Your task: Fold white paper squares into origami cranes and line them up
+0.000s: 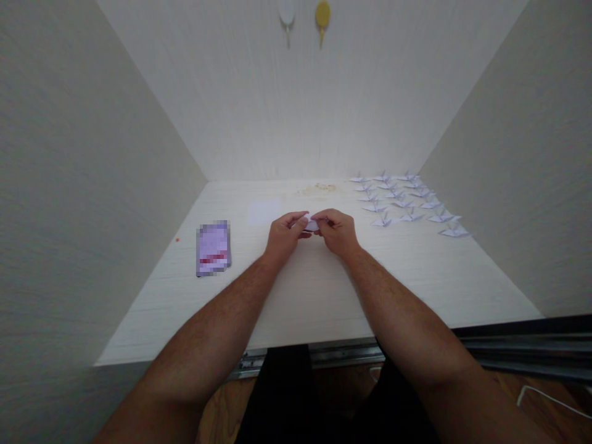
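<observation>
Between my two hands, above the middle of the white table, is a small piece of folded white paper (311,224). My left hand (287,233) pinches its left side between thumb and fingers. On the other side, my right hand (337,229) grips it the same way, so the fingertips of both hands nearly meet. Fingers cover much of the paper, and its exact folded shape cannot be made out. To the left of my hands, flat on the table, lies a pale sheet of paper (263,211).
Several white origami cranes (411,214) stand in rows at the right back of the table (314,296). A blurred-out phone-like device (213,248) lies at left, near a small red dot (177,240). Panels enclose three sides. White and yellow hooks (322,15) hang on the back panel.
</observation>
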Demonstrator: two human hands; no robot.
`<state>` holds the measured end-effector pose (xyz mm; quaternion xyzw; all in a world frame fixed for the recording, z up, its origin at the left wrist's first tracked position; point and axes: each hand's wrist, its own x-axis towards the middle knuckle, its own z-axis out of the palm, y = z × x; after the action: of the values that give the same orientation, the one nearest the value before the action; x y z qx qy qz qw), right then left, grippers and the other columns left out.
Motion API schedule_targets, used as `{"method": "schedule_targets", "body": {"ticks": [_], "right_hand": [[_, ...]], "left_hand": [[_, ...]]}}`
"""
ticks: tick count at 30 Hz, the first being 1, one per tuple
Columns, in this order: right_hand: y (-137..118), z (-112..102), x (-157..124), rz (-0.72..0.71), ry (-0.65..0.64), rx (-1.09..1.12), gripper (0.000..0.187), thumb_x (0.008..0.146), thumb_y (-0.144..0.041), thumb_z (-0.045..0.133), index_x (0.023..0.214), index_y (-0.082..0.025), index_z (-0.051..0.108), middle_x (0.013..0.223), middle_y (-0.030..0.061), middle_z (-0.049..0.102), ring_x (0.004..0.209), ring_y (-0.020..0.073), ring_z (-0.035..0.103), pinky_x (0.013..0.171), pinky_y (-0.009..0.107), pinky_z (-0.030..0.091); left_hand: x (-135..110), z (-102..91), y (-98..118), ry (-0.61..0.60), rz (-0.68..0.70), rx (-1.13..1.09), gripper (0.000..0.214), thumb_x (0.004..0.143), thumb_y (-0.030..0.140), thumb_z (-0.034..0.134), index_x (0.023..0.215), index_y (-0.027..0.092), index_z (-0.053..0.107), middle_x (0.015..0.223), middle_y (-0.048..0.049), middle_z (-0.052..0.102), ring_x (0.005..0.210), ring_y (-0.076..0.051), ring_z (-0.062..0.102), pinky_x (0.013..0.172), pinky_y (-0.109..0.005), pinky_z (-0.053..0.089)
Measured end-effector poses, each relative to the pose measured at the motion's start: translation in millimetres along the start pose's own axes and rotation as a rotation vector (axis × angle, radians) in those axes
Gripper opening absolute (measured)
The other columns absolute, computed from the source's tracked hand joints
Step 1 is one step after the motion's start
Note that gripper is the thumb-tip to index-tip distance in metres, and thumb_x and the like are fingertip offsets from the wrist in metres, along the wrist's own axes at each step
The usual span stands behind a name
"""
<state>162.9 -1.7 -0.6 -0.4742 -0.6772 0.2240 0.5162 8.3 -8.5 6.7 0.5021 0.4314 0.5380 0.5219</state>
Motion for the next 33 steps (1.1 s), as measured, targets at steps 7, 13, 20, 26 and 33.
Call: {"method": "schedule_targets", "body": {"ticks": [7,13,20,26,33], "right_hand": [[-0.5,2.3,-0.2,0.134,0.020,0.120,0.026,0.080,-0.023,0.058,0.104,-0.021,0.068,0.088,0.0015,0.073,0.061,0.0114,0.067,0.058,0.024,0.055],[-8.8,0.9,1.3,0.171,0.049,0.142,0.021,0.076,-0.023,0.060,0.091,-0.017,0.072,0.066,-0.0001,0.070,0.059,0.0134,0.066,0.058,0.025,0.054],[-15.7,-0.1,1.5,0.225,0.046,0.234,0.024,0.075,-0.024,0.059,0.091,-0.018,0.077,0.068,0.0016,0.073,0.058,0.0133,0.066,0.059,0.025,0.055],[-11.3,-0.7,1.5,0.193,0.010,0.220,0.025,0.076,-0.024,0.060,0.093,-0.020,0.078,0.071,0.0015,0.074,0.058,0.0128,0.066,0.058,0.025,0.055],[-13.4,-0.1,0.2,0.173,0.015,0.210,0.024,0.076,-0.024,0.062,0.094,-0.019,0.077,0.073,0.0022,0.075,0.060,0.0128,0.067,0.060,0.026,0.056]], "left_hand": [[2.2,-1.0,-3.4,0.019,-0.012,-0.030,0.038,0.069,0.041,0.078,0.095,0.013,0.069,0.087,-0.0066,0.073,0.074,-0.018,0.070,0.075,-0.038,0.060],[3.2,-2.4,-4.8,0.020,-0.007,-0.067,0.035,0.068,0.038,0.078,0.091,0.015,0.066,0.085,-0.0042,0.072,0.076,-0.017,0.070,0.076,-0.037,0.060],[3.7,-4.0,-4.2,-0.003,-0.041,-0.121,0.026,0.070,0.032,0.074,0.087,0.016,0.062,0.085,-0.0039,0.070,0.077,-0.018,0.071,0.070,-0.033,0.059],[3.6,-3.3,-1.8,0.015,-0.029,-0.100,0.033,0.072,0.043,0.074,0.090,0.016,0.067,0.088,-0.0051,0.069,0.079,-0.017,0.068,0.069,-0.032,0.059],[2.3,-1.6,0.5,0.053,-0.049,-0.090,0.029,0.070,0.041,0.076,0.083,0.016,0.071,0.084,-0.0054,0.071,0.076,-0.017,0.067,0.070,-0.032,0.059]]}}
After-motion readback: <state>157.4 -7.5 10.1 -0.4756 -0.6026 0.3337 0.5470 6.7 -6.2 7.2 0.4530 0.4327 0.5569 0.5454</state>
